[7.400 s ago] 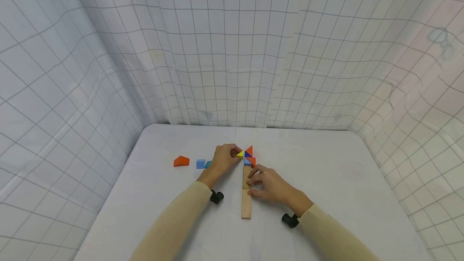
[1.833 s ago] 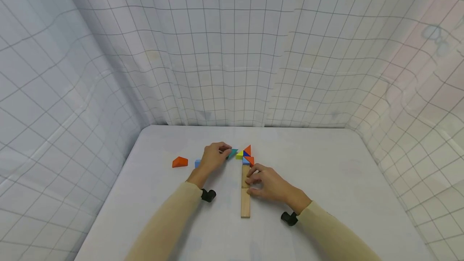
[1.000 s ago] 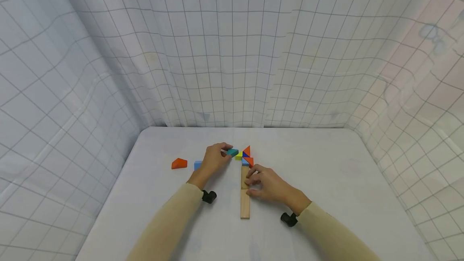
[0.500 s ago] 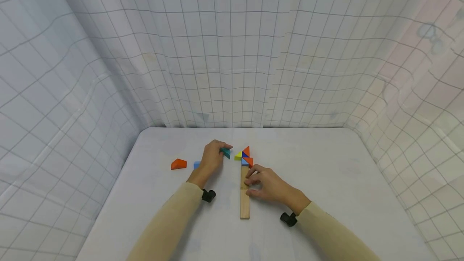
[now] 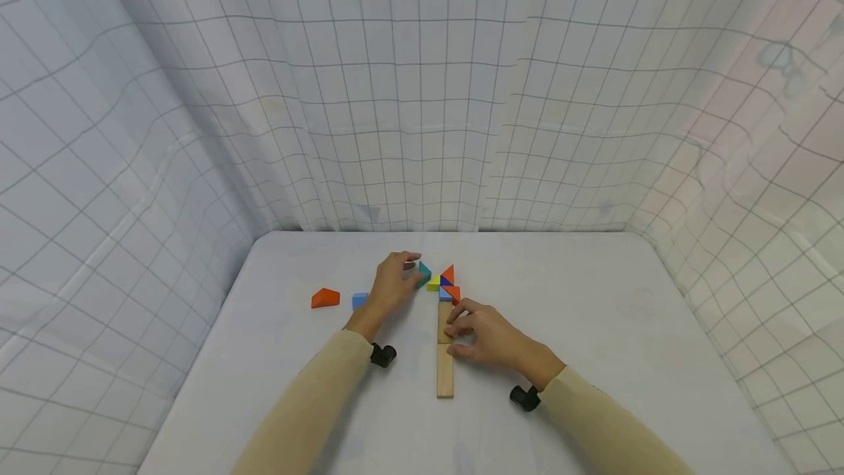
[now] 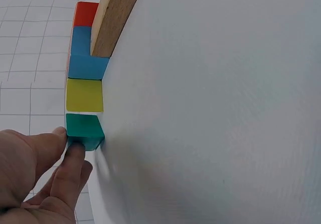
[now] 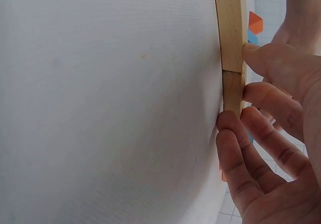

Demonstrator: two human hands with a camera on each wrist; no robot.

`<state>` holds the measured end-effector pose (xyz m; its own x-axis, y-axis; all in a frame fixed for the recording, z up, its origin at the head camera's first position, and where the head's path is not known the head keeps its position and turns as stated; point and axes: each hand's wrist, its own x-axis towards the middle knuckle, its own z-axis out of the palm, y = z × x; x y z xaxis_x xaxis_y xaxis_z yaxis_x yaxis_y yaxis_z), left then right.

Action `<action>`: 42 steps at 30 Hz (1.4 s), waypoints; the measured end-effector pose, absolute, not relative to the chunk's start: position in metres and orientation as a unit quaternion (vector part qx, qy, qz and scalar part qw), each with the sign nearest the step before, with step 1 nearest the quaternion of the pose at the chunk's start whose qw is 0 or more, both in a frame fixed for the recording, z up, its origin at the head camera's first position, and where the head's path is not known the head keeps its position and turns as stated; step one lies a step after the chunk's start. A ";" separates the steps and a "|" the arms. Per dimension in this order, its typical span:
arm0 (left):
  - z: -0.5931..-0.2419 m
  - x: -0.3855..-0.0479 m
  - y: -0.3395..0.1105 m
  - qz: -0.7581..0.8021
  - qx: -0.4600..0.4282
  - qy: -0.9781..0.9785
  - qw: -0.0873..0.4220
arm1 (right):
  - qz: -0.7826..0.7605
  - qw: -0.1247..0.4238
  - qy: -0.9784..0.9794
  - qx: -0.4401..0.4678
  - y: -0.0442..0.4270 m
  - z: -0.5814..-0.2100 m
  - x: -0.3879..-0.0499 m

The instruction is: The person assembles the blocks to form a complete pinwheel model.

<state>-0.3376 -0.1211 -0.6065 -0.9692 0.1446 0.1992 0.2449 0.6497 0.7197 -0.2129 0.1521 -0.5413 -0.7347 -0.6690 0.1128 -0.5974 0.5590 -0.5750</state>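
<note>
In the head view my left hand (image 5: 393,282) pinches a teal block (image 5: 425,274), with the thumb and a fingertip on it in the left wrist view. That block stands just left of a yellow block (image 6: 84,95), a narrow gap between them. Right of the yellow one are a dark blue triangular block (image 5: 446,281), orange triangular blocks (image 5: 449,270) and a light blue block (image 5: 445,295). Two wooden planks (image 5: 445,372) run end to end from the light blue block toward me. My right hand (image 5: 491,336) rests loosely bent fingers against the planks' right side.
To the left on the white table (image 5: 593,299) lie an orange trapezoid block (image 5: 325,298) and a light blue block (image 5: 359,300), partly behind my left arm. A white gridded curtain (image 5: 409,94) encloses the table at the back and sides.
The yellow block went from my left hand to beside the dark blue one. My left hand then took the teal block, brought it rightward and turned it. My right hand stayed put.
</note>
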 end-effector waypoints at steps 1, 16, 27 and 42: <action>-0.607 -0.338 -0.121 -0.410 -0.107 -0.904 0.055 | -0.302 0.060 0.881 -0.359 0.152 -0.541 -0.213; -0.607 -0.334 -0.113 -0.437 -0.112 -0.891 0.049 | -0.297 0.058 0.883 -0.359 0.152 -0.540 -0.212; -0.609 -0.338 -0.112 -0.453 -0.095 -0.886 0.015 | -0.297 0.064 0.885 -0.352 0.152 -0.540 -0.212; -0.600 -0.334 -0.111 -0.399 -0.140 -0.905 0.038 | -0.302 0.062 0.883 -0.354 0.152 -0.541 -0.212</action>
